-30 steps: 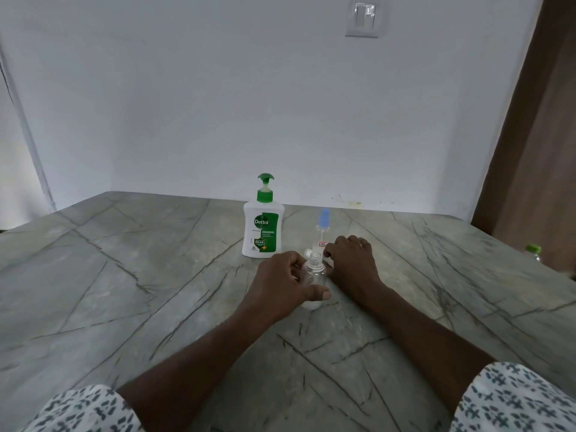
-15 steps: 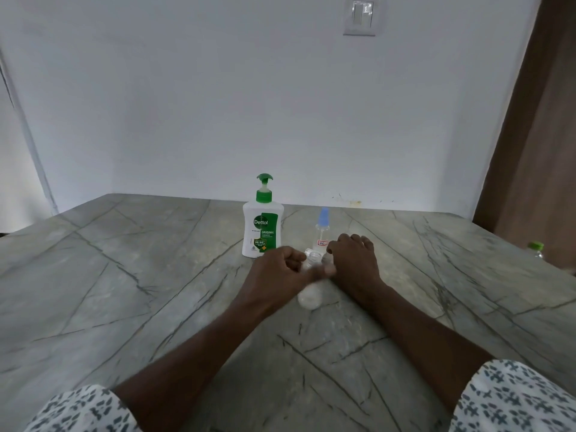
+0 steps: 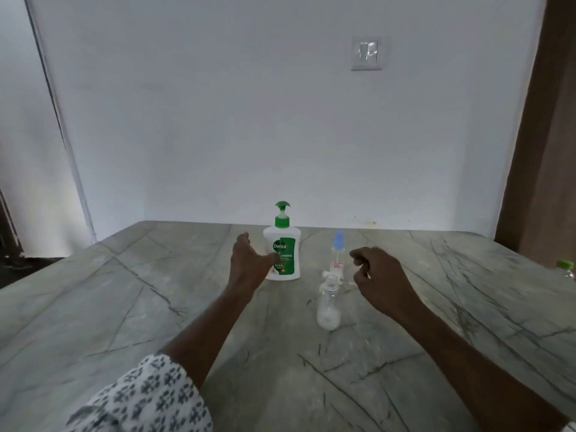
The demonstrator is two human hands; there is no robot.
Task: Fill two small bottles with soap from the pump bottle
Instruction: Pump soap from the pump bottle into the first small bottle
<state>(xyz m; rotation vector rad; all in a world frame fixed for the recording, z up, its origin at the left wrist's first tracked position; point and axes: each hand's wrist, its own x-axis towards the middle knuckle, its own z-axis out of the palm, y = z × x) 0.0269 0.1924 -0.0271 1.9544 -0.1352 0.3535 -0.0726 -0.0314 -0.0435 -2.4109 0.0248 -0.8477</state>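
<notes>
Green-topped pump bottle is standing with left hand hovering spread wide at its left, likely to grab it for 1 uncapped clear bottle waiting front-right; right hand hanging loosely curled, empty.

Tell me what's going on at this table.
A person is working on filling small bottles with soap. Their left hand, fingers open, extends toward the pump bottle, which stands upright. An uncapped clear small bottle stands free on the table, with a blue-capped bottle behind it. The right hand hovers beside them, fingers curled; whether it holds anything is unclear.
</notes>
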